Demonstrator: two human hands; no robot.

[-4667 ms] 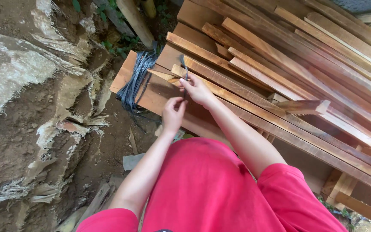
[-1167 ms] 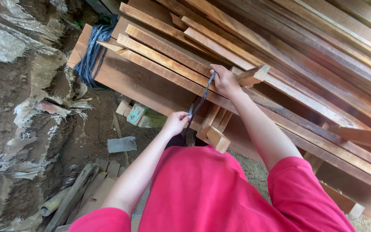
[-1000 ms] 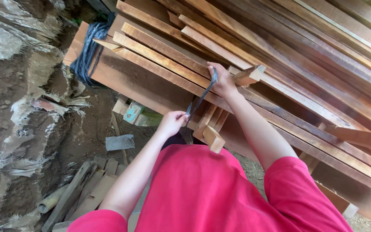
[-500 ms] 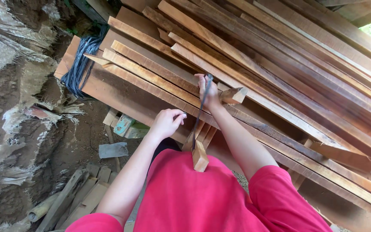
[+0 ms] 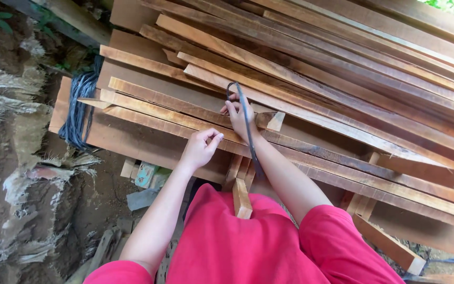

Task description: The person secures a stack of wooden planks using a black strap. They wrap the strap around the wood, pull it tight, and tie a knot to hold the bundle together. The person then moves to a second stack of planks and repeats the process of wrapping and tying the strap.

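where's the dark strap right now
In the head view, the strap runs through the right hand at centre, over the stacked planks, trailing down along the right forearm; the left hand is just beside it.

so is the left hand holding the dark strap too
No, the left hand is closed and apart from the dark strap, which only the right hand grips.

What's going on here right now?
A person in a red shirt stands at a stack of wooden planks. The right hand holds a thin dark strap that loops at the top and runs down along the forearm. The left hand is curled loosely over the front planks, gripping nothing that shows. A bundle of dark cord lies at the stack's left end, and short offcuts stick out below.
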